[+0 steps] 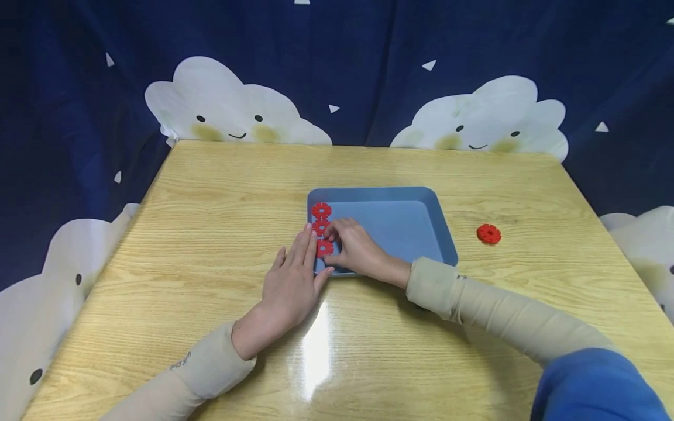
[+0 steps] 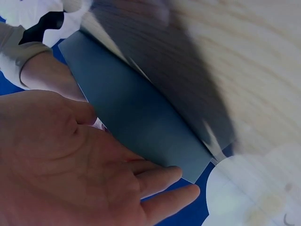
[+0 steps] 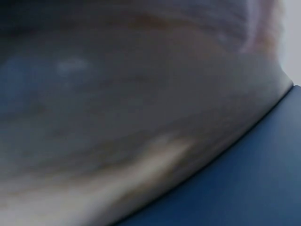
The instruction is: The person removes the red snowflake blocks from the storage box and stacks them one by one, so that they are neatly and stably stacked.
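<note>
Three red notched plastic discs form a column along the left side of a blue-grey tray (image 1: 389, 234): a far disc (image 1: 321, 210), a middle disc (image 1: 320, 227) and a near disc (image 1: 323, 248). My right hand (image 1: 358, 245) reaches into the tray, its thumb and curled fingers pinching the near disc. Along the tray's left rim lies my left hand (image 1: 292, 280), fingers straight and thumb spread at the near corner. In the left wrist view, that hand's palm (image 2: 89, 165) is beside the tray's outer wall (image 2: 127, 103). The right wrist view is mostly a blurred close-up.
Another red disc (image 1: 489, 234) lies on the wooden table (image 1: 221, 193), right of the tray. Behind the table hangs a dark blue curtain (image 1: 363, 64) with white smiling clouds. Tan sleeves (image 1: 489, 304) cover both forearms.
</note>
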The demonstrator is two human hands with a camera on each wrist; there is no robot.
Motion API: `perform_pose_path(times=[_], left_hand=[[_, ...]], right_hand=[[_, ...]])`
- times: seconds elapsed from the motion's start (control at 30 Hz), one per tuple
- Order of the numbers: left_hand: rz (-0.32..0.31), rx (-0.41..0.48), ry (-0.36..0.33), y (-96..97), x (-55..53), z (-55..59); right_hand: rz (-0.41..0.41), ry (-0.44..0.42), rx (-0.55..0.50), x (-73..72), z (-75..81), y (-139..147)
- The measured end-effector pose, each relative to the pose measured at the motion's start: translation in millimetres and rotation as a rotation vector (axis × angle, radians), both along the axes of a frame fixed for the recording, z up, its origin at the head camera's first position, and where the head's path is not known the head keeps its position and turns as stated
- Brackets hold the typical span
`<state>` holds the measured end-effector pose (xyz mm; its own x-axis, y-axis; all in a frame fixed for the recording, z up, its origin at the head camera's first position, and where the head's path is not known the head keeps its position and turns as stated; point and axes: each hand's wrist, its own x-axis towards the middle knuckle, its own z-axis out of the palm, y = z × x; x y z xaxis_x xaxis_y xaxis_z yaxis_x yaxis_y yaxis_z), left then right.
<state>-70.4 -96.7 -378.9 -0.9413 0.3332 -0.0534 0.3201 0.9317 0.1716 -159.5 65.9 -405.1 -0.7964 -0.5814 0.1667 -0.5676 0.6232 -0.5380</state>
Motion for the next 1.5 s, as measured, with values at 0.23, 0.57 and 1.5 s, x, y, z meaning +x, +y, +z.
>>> perform_pose_path(times=[0.23,0.57,1.5], left_hand=[[0.002,-0.001,0.000,1.0,0.4,-0.2],[0.008,-0.004,-0.008,0.9,0.7,0.4],[0.022,0.004,-0.010,2.1,0.5,-0.8]], right_hand=[[0.017,-0.001,0.020,0.9,3.0,1.1],[0.056,0.019,0.047,0.5,5.3,2.8],[-0.004,0.054,-0.062,-3.0,30.8,48.1]])
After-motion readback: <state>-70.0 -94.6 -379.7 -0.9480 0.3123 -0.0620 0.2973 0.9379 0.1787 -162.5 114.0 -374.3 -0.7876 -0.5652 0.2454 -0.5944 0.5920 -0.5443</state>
